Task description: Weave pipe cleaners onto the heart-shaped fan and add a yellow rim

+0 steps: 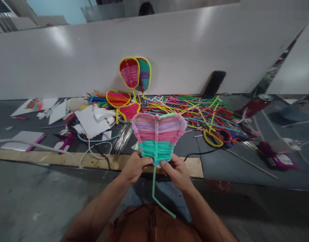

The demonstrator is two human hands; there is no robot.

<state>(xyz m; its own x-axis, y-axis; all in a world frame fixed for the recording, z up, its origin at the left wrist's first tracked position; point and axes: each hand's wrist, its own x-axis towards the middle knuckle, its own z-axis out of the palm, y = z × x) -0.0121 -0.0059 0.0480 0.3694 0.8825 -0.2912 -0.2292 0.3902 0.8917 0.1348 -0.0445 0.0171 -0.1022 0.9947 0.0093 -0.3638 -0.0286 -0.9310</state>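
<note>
Between both hands I hold a heart-shaped fan made of pipe cleaners (167, 136), banded lilac, pink and teal from top to bottom. My left hand (136, 166) pinches its lower left edge, thumb on the front. On the lower right edge my right hand (176, 169) grips the same way. A pale green pipe-cleaner stem (153, 185) hangs below the fan and bends to the right near its end. The fingers behind the fan are partly hidden. It is held up over the table's front edge.
Behind the fan lies a heap of coloured pipe cleaners (174, 104). Finished yellow-rimmed fans (129, 72) lean on the white partition (81, 64). Yellow-handled scissors (212, 138), a phone (214, 83), a red can (256, 105), purple glue guns (275, 156) and white papers (91, 121) are around.
</note>
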